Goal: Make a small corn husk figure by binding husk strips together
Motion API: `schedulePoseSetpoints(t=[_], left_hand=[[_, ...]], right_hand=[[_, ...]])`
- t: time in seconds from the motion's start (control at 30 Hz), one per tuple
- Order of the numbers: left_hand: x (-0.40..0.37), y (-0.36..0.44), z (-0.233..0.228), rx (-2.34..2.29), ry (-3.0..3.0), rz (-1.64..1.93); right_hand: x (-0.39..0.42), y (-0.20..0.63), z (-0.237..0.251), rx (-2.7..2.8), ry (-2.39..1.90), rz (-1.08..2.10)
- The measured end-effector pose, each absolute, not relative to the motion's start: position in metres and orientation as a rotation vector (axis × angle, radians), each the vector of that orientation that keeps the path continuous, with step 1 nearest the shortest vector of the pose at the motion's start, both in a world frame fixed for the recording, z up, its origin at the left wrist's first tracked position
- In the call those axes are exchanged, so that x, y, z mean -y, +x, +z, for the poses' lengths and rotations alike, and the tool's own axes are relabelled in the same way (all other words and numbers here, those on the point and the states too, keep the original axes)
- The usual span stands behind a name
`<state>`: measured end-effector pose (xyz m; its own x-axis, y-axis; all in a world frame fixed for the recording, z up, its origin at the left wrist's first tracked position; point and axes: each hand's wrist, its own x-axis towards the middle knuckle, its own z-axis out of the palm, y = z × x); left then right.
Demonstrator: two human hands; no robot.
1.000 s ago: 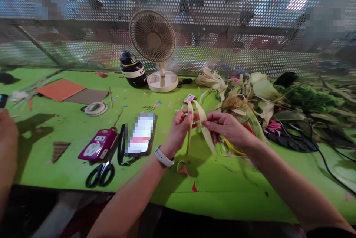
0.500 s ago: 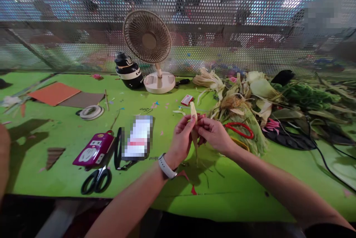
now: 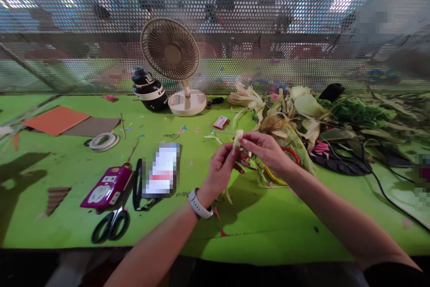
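left hand (image 3: 221,167): fingers closed around the corn husk strip (image 3: 238,137), its top end sticking out above them | right hand (image 3: 265,149): fingertips pinch the same strip from the right side, just beside the left fingers

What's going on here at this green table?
A person is working a pale dried corn husk strip with both bare hands above the green table. The left hand, with a white watch at the wrist, grips the strip from below, while the right hand pinches its upper end. A heap of corn husks lies just behind the hands. Black-handled scissors, a phone and a beige desk fan sit to the left.
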<state>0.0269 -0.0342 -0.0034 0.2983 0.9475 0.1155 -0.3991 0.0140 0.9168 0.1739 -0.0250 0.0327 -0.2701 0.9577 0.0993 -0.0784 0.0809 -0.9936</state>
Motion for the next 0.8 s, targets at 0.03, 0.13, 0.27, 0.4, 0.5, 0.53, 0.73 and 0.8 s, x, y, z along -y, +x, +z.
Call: schedulePoseSetpoints(t=[0.03,0.13,0.27,0.4,0.5,0.53,0.73,0.8], left_hand=[[0.034,0.027,-0.005,-0.649,1.095,1.168],[0.033,0.027,-0.008,-0.643,1.119,1.144],[0.032,0.027,-0.01,-0.652,1.128,1.106],[0.033,0.027,-0.009,-0.685,1.119,1.1],[0.034,0.027,-0.009,-0.697,1.131,1.091],[0.034,0.027,-0.009,-0.702,1.142,1.088],[0.034,0.026,-0.012,-0.723,1.242,1.112],[0.034,0.026,-0.013,-0.738,1.267,1.126]], right_hand=[[0.025,0.171,0.032,1.358,-0.915,1.419],[0.026,0.167,0.03,1.25,-0.888,1.411],[0.023,0.169,0.027,1.203,-0.889,1.348],[0.02,0.169,0.022,1.211,-0.932,1.293],[0.02,0.167,0.02,1.237,-0.969,1.252],[0.02,0.166,0.02,1.245,-0.98,1.237],[0.022,0.163,0.016,1.27,-0.986,1.166],[0.022,0.163,0.015,1.274,-0.983,1.17]])
